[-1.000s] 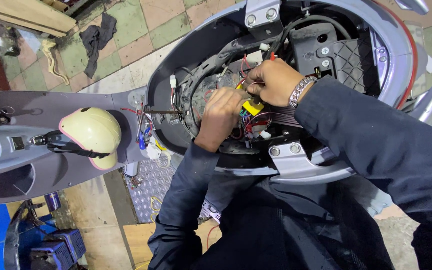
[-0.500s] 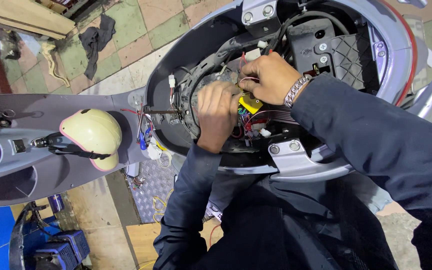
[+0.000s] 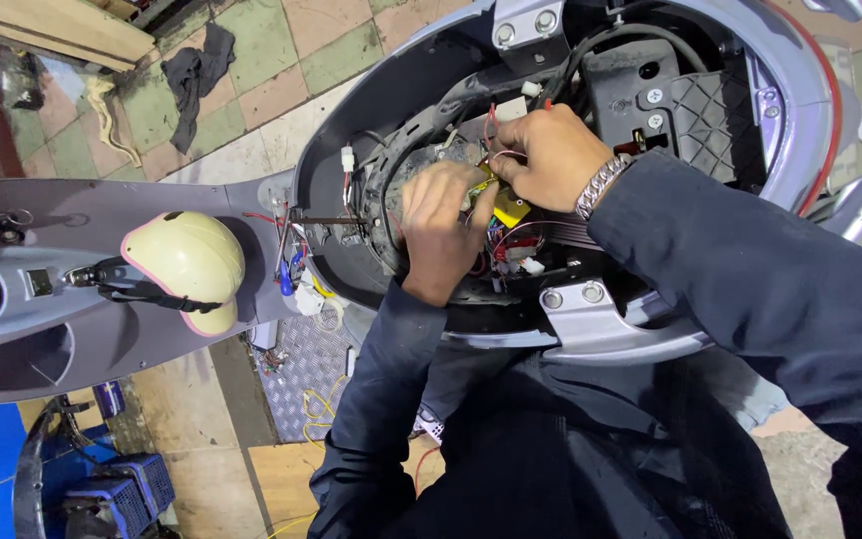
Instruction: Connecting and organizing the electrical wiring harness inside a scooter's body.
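Nearest the camera were both dark sleeves, reaching fwd into the opened scooter body w/ its seat bucket off. The left hand sat knuckles-up over the wiring cavity, fingers curled together and pressed down on the yellow connector; whether they actually pinched it couldn't be told, since the fingertips were hidden underneath. It looked placed there to steady the plug. The right hand, wearing a metal watch band at the wrist, came in from the other side, touching the left; thumb and forefinger closed on thin red wires just above the yellow piece, prob. to keep them clear of it. So the connector lay between the two hands, mid-cavity, just above a cluster of red and white plugs. Beyond the hands stood a black plastic box w/ a mesh panel, and a grey bracket w/ two bolts at the frame's top edge. Off to the left, well apart, a cream helmet rested on the footboard. Farthest back, a dark rag lay on the tiled floor.
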